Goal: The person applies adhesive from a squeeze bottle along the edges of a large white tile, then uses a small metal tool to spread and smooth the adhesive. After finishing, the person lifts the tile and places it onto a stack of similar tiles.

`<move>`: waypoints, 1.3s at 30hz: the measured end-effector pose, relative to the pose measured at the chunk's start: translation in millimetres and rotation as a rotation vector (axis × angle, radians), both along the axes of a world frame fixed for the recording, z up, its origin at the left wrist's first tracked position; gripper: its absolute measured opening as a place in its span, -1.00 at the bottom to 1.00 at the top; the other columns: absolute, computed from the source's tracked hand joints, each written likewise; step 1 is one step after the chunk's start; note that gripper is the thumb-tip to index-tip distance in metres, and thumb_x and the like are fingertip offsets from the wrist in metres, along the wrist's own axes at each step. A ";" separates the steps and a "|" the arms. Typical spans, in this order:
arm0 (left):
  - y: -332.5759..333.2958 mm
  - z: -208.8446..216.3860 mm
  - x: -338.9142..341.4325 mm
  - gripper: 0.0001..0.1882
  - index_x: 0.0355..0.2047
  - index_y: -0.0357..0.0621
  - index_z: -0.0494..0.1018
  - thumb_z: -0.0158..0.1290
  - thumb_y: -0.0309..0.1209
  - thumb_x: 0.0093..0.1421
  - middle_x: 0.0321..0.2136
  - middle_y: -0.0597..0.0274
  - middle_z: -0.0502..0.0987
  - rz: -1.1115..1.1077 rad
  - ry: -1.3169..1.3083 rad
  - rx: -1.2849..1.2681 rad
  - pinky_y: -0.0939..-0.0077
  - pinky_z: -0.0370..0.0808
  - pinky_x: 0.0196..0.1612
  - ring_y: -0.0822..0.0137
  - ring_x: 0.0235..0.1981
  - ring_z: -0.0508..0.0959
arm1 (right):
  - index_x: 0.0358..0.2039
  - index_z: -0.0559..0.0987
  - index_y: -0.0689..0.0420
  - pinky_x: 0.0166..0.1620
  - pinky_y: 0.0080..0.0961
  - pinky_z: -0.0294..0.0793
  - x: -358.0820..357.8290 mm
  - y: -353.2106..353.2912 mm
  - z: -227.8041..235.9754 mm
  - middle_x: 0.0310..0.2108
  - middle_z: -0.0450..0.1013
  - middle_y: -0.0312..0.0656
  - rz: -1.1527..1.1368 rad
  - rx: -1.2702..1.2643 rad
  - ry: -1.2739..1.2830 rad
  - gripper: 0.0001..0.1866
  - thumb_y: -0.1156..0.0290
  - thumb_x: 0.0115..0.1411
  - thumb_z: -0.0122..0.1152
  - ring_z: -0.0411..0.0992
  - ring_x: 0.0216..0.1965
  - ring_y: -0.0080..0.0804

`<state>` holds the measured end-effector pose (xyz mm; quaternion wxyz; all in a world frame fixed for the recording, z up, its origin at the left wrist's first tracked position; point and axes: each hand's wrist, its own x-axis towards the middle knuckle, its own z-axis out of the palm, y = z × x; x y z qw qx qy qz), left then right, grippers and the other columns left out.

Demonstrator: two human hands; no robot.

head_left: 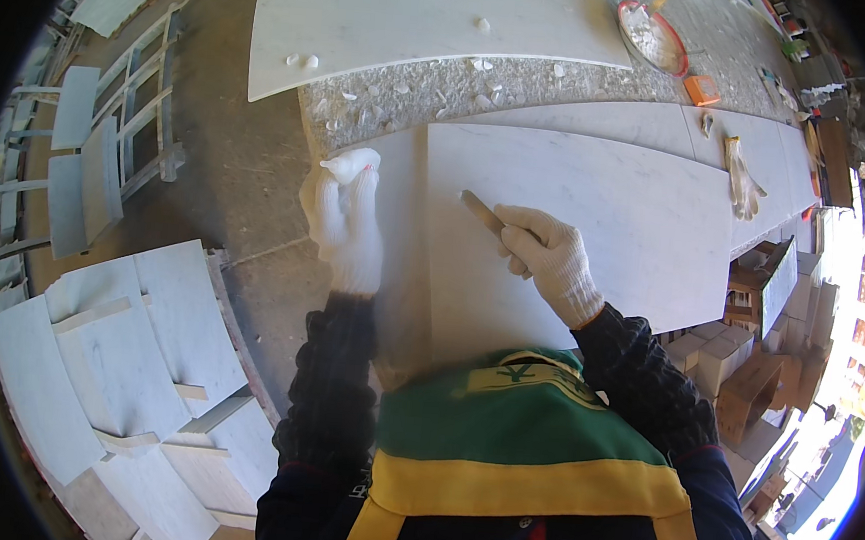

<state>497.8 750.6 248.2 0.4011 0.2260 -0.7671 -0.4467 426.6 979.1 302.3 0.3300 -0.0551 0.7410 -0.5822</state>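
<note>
My right hand (558, 264), in a white knit glove, grips a putty knife (482, 213) with a flat blade. Its tip is over a pale marble slab (598, 201), near the slab's left edge, where a small white dab shows. To the left, my left hand (353, 224), gloved the same way, is closed around a smooth white lump (352, 166) that looks like putty. That hand is above the left end of another pale slab (397, 207) lying under the first one.
Beyond lies a rough worktop (415, 93) strewn with white scraps, with another large slab (430, 19). A red-rimmed basin of white paste (654, 40), an orange box (703, 90) and a loose glove (743, 179) sit right. Slabs with wooden spacers (125, 369) fill the lower left.
</note>
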 end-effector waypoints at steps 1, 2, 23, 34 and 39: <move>0.0 -1.3 -0.4 -0.81 -0.03 -0.25 0.57 0.15 -0.49 0.39 -0.04 0.14 0.55 0.028 0.003 -0.003 0.40 0.49 0.05 0.29 -0.04 0.53 | 0.15 0.59 0.31 -0.40 -0.64 0.43 5.0 -1.8 -0.2 -0.38 0.53 -0.25 -0.005 0.015 -0.003 -0.61 0.39 0.40 0.16 0.39 -0.49 -0.64; 0.0 -2.7 -0.5 -0.81 -0.03 -0.26 0.57 0.16 -0.48 0.39 -0.03 0.13 0.54 0.058 0.007 -0.006 0.40 0.49 0.04 0.29 -0.04 0.53 | 0.15 0.59 0.31 -0.40 -0.64 0.43 10.1 -3.7 -0.2 -0.39 0.53 -0.25 -0.006 0.030 -0.001 -0.61 0.39 0.40 0.16 0.40 -0.49 -0.64; -5.9 -22.2 -2.5 -0.77 -0.03 -0.19 0.59 0.24 -0.52 0.30 0.03 0.10 0.43 0.042 0.092 0.185 0.37 0.51 0.00 0.26 -0.01 0.54 | 0.04 0.67 0.27 -0.34 -0.56 0.51 -25.7 -49.6 1.1 -0.44 0.56 -0.24 0.059 0.150 0.117 -0.64 0.37 0.32 0.16 0.47 -0.47 -0.58; -5.7 -21.6 0.2 -0.72 0.03 -0.21 0.58 0.24 -0.44 0.34 0.04 0.09 0.44 0.052 0.033 0.171 0.38 0.48 0.05 0.28 0.02 0.52 | 0.05 0.68 0.11 -0.17 -0.35 0.58 -17.9 -28.7 -13.4 -0.22 0.67 -0.08 0.228 0.287 0.406 -0.65 0.28 0.32 0.19 0.63 -0.28 -0.21; -4.5 -18.2 -0.2 -0.71 0.04 -0.20 0.59 0.24 -0.43 0.33 0.05 0.09 0.44 0.067 0.000 0.190 0.38 0.48 0.06 0.27 0.02 0.52 | 0.06 0.67 0.08 -0.05 -0.22 0.60 -15.8 -33.1 -13.9 -0.07 0.64 -0.03 0.344 0.424 0.747 -0.63 0.27 0.27 0.25 0.61 -0.12 -0.03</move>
